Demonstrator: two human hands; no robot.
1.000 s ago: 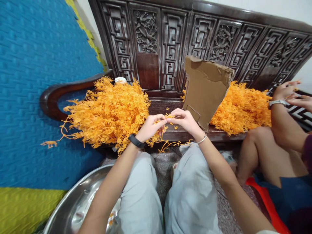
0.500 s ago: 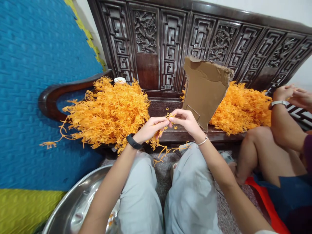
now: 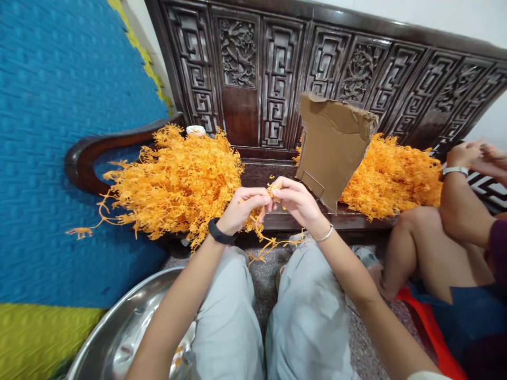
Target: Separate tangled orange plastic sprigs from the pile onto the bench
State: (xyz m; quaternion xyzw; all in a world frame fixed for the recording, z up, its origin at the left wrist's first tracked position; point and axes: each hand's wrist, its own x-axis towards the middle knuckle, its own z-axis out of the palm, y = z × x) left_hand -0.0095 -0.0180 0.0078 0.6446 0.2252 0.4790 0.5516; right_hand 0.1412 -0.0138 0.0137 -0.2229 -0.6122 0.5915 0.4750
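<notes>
My left hand (image 3: 242, 209) and my right hand (image 3: 297, 200) meet over the front edge of a dark wooden bench (image 3: 277, 174), both pinching one small orange plastic sprig (image 3: 272, 191). Thin orange strands (image 3: 269, 240) dangle from it down between my knees. A big heap of the same orange sprigs (image 3: 174, 182) lies on the bench just left of my left hand. A second orange heap (image 3: 392, 174) lies to the right, behind a torn piece of cardboard (image 3: 332, 148) standing upright.
A large steel basin (image 3: 127, 327) sits on the floor at my lower left. Blue and yellow foam mats (image 3: 55, 132) cover the left side. Another person's legs and hands (image 3: 467, 158) are at the right. The carved bench back (image 3: 317, 68) rises behind.
My hands have drawn a little closer together and slightly left, still working the same sprig. The other person's hands at the right have shifted outward.
</notes>
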